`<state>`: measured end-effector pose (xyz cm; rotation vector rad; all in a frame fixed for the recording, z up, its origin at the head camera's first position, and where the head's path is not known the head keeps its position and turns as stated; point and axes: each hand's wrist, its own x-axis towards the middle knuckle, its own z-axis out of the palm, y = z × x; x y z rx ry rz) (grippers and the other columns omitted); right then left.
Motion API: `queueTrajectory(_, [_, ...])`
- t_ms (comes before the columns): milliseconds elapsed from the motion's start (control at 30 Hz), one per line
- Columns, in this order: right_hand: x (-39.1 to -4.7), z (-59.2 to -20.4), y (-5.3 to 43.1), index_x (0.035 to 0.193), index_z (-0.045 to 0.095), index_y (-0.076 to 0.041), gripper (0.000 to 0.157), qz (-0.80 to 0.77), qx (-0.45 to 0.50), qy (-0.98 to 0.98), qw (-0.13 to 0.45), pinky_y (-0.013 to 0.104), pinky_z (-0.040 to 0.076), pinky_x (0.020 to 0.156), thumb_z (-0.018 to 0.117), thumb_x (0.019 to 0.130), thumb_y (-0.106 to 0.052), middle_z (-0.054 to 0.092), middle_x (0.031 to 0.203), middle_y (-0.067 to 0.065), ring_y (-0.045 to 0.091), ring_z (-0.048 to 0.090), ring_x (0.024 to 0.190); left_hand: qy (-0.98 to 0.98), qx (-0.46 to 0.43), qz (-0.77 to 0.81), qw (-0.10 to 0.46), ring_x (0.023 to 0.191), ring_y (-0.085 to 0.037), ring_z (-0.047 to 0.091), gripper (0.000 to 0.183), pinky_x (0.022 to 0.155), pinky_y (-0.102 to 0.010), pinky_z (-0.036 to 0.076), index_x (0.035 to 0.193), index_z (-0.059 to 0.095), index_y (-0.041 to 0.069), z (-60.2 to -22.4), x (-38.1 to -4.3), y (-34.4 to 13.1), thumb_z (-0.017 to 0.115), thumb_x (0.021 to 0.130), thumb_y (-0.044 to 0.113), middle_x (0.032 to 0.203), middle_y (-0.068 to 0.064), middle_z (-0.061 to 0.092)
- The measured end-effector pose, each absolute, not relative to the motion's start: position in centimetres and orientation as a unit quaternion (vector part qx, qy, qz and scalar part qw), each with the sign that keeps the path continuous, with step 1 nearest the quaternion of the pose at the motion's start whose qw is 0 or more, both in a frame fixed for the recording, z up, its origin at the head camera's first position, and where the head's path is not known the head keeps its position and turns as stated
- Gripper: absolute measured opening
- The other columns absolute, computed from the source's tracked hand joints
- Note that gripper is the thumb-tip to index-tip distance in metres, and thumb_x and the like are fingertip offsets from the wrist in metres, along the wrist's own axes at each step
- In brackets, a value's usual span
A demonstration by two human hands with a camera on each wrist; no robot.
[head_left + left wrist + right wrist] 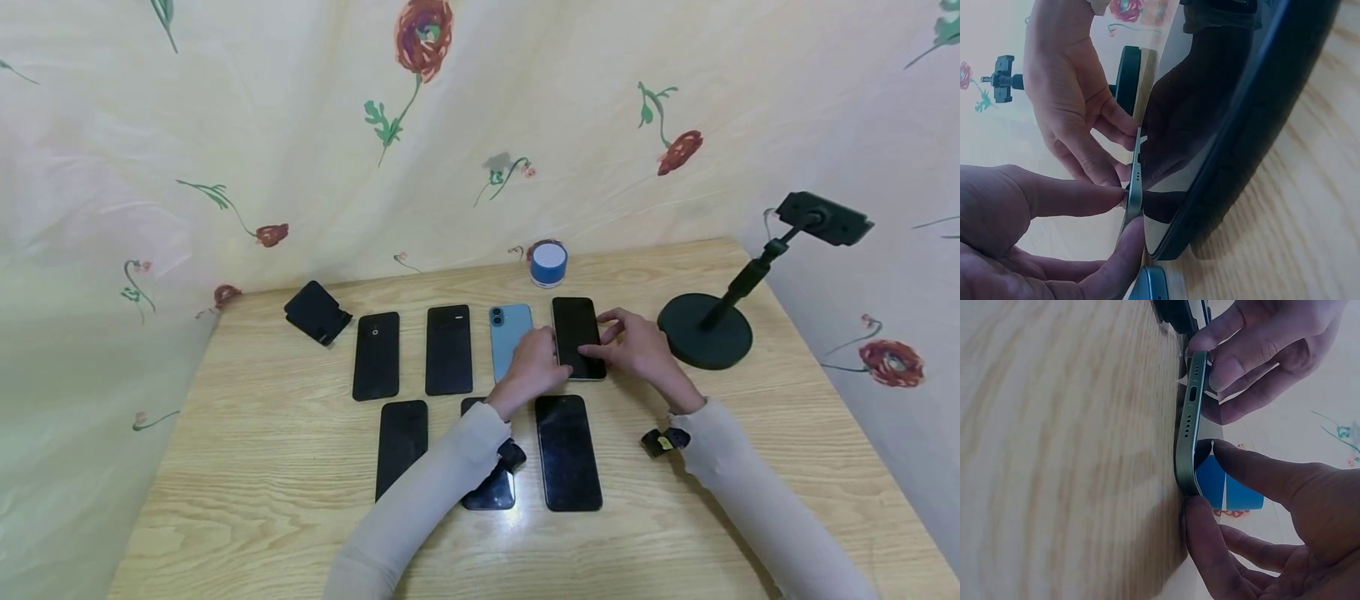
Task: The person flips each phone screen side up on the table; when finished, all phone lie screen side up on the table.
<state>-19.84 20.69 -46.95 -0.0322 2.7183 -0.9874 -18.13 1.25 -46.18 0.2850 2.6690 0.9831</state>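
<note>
A smartphone (575, 321) with a dark screen lies face up in the back row, at its right end. Its pale green edge (1190, 415) shows a charging port and speaker holes in the right wrist view. My left hand (535, 360) pinches the phone's left side, thumb on the screen. Opposite it, my right hand (636, 343) pinches the right side, thumb likewise on the glass. A light blue phone (510, 327) lies face down, partly hidden behind the left hand. Just in front is another dark phone (567, 454).
Two dark phones, one (377, 357) beside another (448, 350), lie further left. Two more, one (401, 442) and another (491, 492), are partly under the left sleeve. A black folded stand (315, 312), blue round container (548, 263) and black stand with round base (705, 332) surround them.
</note>
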Motion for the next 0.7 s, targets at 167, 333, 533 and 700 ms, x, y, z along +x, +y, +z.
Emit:
queueTrajectory(167, [-19.72,-46.8,20.67,0.143,0.053,0.0,0.07,-0.341,-0.013,0.932,0.122,0.056,0.037,0.099,0.08,0.091,-0.038,0.073,0.114,0.021,0.028,0.07,0.089,0.937,0.101,0.3,0.147,0.104,-0.02,0.058,0.045,0.089,-0.032,0.051,0.126,0.064,0.0,-45.99,-18.19,1.61,0.08,0.09,0.02,0.115,-0.012,0.068])
queueTrajectory(333, [-19.52,-46.66,20.71,0.143,0.053,0.002,0.07,-0.34,-0.022,0.933,0.116,0.057,0.039,0.099,0.08,0.091,-0.036,0.074,0.111,0.021,0.025,0.072,0.083,0.941,0.096,0.286,0.152,0.109,-0.021,0.056,0.046,0.094,-0.032,0.051,0.128,0.065,0.001,-45.76,-18.28,1.8,0.081,0.089,0.022,0.118,-0.011,0.067])
queueTrajectory(533, [-19.51,-46.37,20.83,0.145,0.051,0.002,0.068,-0.353,-0.022,0.925,0.138,0.031,0.048,0.072,0.077,0.094,-0.034,0.072,0.11,0.021,0.015,0.071,0.072,0.933,0.082,0.308,0.167,0.116,-0.022,0.059,0.063,0.098,-0.034,0.053,0.14,0.059,0.0,-45.66,-18.08,1.67,0.083,0.088,0.026,0.129,-0.013,0.065])
queueTrajectory(700, [-19.52,-45.96,20.9,0.146,0.05,0.003,0.066,-0.352,-0.033,0.924,0.144,0.028,0.049,0.065,0.073,0.098,-0.036,0.073,0.107,0.02,0.015,0.068,0.071,0.918,0.088,0.345,0.176,0.119,-0.023,0.061,0.082,0.099,-0.035,0.054,0.154,0.047,0.004,-45.81,-17.76,0.99,0.086,0.086,0.028,0.132,-0.012,0.066])
